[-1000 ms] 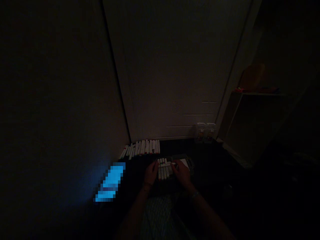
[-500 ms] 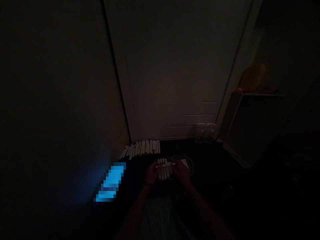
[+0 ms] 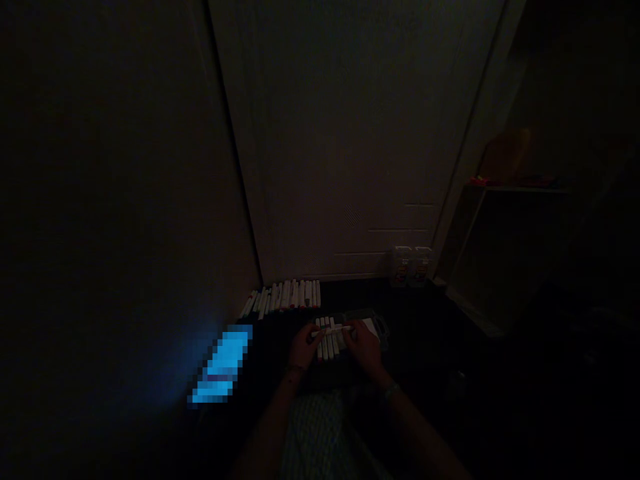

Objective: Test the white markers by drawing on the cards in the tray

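A white marker (image 3: 333,330) lies crosswise between my hands. My left hand (image 3: 304,347) pinches its left end, and my right hand (image 3: 363,343) closes on its right end. Under it, several white markers (image 3: 327,348) stand side by side in an open clear case (image 3: 381,327). The case's lid side, with a pale sheet (image 3: 370,327) in it, extends to the right behind my right hand. Dim light hides the fingertips' fine detail and any print on the marker.
A row of several white markers (image 3: 285,295) lies at the back left. Two clear plastic cases (image 3: 411,267) stand against the wall panel at the back right. A glowing, pixelated blue screen (image 3: 223,365) is at the left. A shelf unit (image 3: 480,233) rises at the right.
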Demonstrator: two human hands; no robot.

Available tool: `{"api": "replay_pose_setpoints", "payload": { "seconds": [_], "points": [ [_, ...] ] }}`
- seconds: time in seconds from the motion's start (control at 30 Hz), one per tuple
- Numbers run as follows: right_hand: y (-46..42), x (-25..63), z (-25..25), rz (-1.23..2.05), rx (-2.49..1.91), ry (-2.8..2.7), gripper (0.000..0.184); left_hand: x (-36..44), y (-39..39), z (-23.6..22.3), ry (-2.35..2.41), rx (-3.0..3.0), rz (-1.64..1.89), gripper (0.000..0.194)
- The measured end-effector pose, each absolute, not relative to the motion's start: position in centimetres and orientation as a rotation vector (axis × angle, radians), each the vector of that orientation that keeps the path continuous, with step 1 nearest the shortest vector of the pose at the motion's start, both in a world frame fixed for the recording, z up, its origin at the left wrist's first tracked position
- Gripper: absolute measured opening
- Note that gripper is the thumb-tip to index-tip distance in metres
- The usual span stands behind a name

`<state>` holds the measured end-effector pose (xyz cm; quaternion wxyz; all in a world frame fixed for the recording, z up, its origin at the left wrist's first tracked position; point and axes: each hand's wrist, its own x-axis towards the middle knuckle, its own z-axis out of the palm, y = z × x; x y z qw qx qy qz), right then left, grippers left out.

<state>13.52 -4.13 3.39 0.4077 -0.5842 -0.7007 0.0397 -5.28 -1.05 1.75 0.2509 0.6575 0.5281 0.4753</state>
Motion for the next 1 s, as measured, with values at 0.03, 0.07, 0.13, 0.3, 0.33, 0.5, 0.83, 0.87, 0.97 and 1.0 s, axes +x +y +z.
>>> {"api": "replay_pose_setpoints", "payload": {
  "seconds": [0.03,0.07,0.13,0.3,0.33,0.5,0.83,0.87,0.97,1.0],
  "points": [
    [-4.17,13.52,3.42,0.100,-1.473,-1.767,0.023,-5.26,-1.06,1.79,1.436,1.788,1.291,0.030],
    [-4.21,13.53,3.47,0.101,-1.476,-1.768,0.022,-5.23,-1.09,1.85,1.437,1.785,1.288,0.030],
    [-4.32,13.54,3.61,0.109,-1.483,-1.771,0.022,-5.17,-1.18,1.98,1.447,1.774,1.278,0.030],
    [-4.53,13.58,3.89,0.124,-1.492,-1.779,0.022,-5.09,-1.48,2.35,1.463,1.770,1.276,0.030],
    [-4.53,13.57,3.93,0.130,-1.498,-1.777,0.022,-5.08,-1.53,2.43,1.460,1.772,1.278,0.030],
    [-4.44,13.57,3.98,0.156,-1.522,-1.773,0.023,-5.08,-1.55,2.66,1.451,1.770,1.289,0.029],
    [-4.52,13.55,3.93,0.154,-1.504,-1.766,0.023,-5.05,-1.32,2.27,1.451,1.793,1.288,0.031],
    [-4.53,13.54,3.93,0.153,-1.504,-1.767,0.023,-5.05,-1.32,2.23,1.455,1.797,1.291,0.031],
    [-4.55,13.56,3.90,0.147,-1.510,-1.773,0.023,-5.04,-1.28,2.13,1.478,1.803,1.296,0.030],
    [-4.55,13.58,3.88,0.143,-1.507,-1.777,0.023,-5.05,-1.28,2.10,1.476,1.805,1.297,0.030]
  ]
}}
